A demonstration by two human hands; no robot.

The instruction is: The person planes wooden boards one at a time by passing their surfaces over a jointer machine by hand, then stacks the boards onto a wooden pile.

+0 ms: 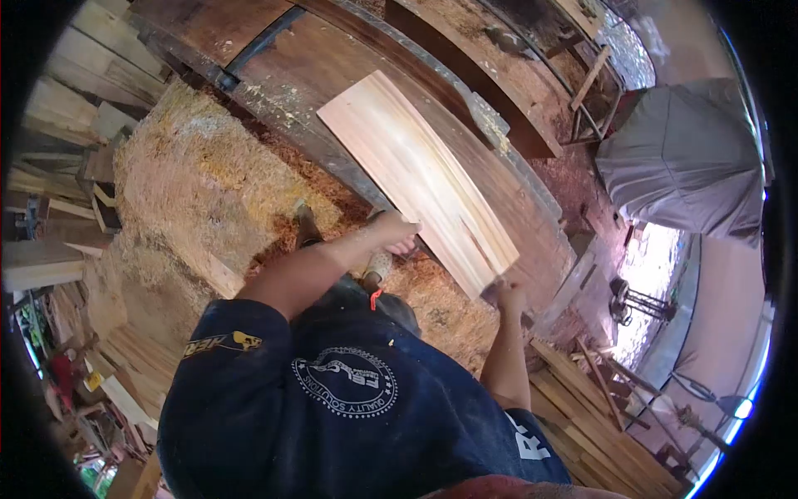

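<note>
A wide, pale wooden board with reddish streaks lies at a slant over the brown workbench. My left hand is closed on the board's long near edge, thumb on top and fingers curled below. At the board's near right end, my right hand grips the corner; its fingers are partly hidden and in shade. Whether the whole board rests on the bench or its near end is raised, I cannot tell.
Wood shavings cover the floor to the left. Stacked planks lie at lower right. A grey cover drapes something at right. Beyond the bench runs a long brown beam. A dark bar crosses the bench's far left.
</note>
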